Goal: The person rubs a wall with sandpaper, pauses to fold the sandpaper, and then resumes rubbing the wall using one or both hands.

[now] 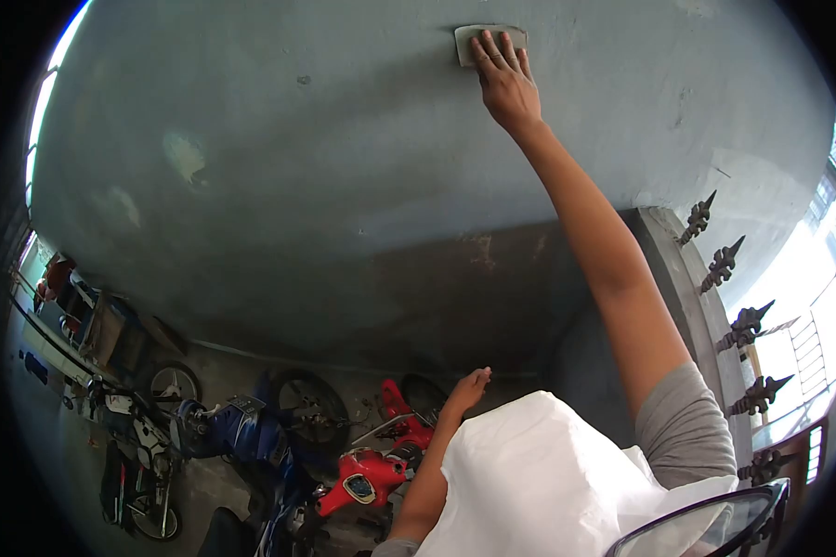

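Observation:
High on the grey-green wall (pixel 344 148), my right hand (pixel 509 84) presses a pale folded sheet of sandpaper (pixel 467 46) flat against the surface. Its fingers lie stretched across the sheet, which sticks out on both sides of them. The right arm reaches far up. My left hand (pixel 470 392) hangs low, apart from the wall, with its fingers loosely curled together and no object visible in them. Pale patches (pixel 185 156) and small marks show on the wall.
Below stand a red motorbike (pixel 360 487), a blue motorbike (pixel 246 432) and another bike (pixel 149 436) at left. Dark pointed metal spikes (pixel 748 327) line a ledge (pixel 683 255) at right. White material (pixel 539 473) and spectacles (pixel 706 520) cover the bottom of the view.

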{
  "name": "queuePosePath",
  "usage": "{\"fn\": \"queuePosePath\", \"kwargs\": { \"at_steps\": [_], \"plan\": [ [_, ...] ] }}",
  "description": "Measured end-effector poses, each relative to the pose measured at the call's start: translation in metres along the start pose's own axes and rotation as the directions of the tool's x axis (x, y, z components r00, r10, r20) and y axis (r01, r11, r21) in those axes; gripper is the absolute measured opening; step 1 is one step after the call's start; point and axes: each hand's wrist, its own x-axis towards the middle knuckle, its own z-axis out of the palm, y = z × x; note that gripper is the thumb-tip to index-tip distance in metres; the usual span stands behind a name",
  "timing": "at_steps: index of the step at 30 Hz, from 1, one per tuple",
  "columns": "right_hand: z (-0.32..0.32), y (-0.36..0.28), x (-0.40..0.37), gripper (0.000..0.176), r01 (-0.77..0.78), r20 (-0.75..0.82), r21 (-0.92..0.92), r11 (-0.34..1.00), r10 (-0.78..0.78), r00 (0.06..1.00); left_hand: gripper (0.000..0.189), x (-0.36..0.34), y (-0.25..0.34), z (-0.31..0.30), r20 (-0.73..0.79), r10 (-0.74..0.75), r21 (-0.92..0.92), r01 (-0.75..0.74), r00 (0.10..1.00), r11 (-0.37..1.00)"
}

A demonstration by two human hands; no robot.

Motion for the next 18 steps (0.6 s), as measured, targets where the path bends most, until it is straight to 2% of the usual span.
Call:
{"fn": "queuePosePath", "kwargs": {
  "at_steps": [3, 7, 9, 10, 12, 13, 16, 18],
  "plan": [
    [0.001, 0.002, 0.009, 0.055, 0.003, -0.030, 0.032, 0.999, -0.002, 1.000, 0.063, -0.001, 0.000, 0.004, 0.026, 0.028, -0.044, -0.027, 0.999, 0.999],
    [-0.007, 0.006, 0.041, 0.056, -0.019, -0.071, 0.055, 0.998, 0.023, 0.997, 0.065, -0.005, 0.002, 0.003, 0.049, -0.010, -0.002, 0.011, 0.999, 1.000],
    [-0.019, 0.005, 0.045, 0.059, -0.010, 0.117, -0.005, 1.000, 0.010, 0.993, 0.066, -0.002, -0.007, 0.006, 0.050, -0.015, -0.025, 0.016, 0.999, 1.000],
    [-0.005, 0.005, 0.037, 0.057, -0.034, -0.061, 0.007, 0.999, 0.034, 0.998, 0.066, 0.000, -0.011, 0.006, 0.055, -0.017, -0.018, 0.018, 0.998, 1.000],
    [0.003, 0.005, 0.019, 0.057, -0.046, -0.056, 0.007, 0.999, 0.046, 0.997, 0.058, 0.010, -0.021, 0.004, 0.149, -0.131, 0.090, 0.118, 0.980, 0.989],
    [0.005, 0.005, 0.010, 0.057, -0.051, -0.048, 0.011, 0.999, 0.051, 0.998, 0.058, 0.015, -0.028, 0.004, 0.148, -0.126, 0.096, 0.113, 0.981, 0.989],
    [0.007, 0.004, -0.007, 0.057, -0.063, -0.037, -0.001, 0.998, 0.063, 0.997, 0.059, 0.027, -0.074, 0.016, 0.139, -0.107, -0.007, 0.109, 0.985, 0.994],
    [0.004, 0.005, -0.002, 0.057, -0.083, -0.032, -0.025, 0.996, 0.082, 0.996, 0.059, 0.029, -0.081, 0.019, 0.134, -0.098, -0.068, 0.108, 0.986, 0.992]
  ]
}}
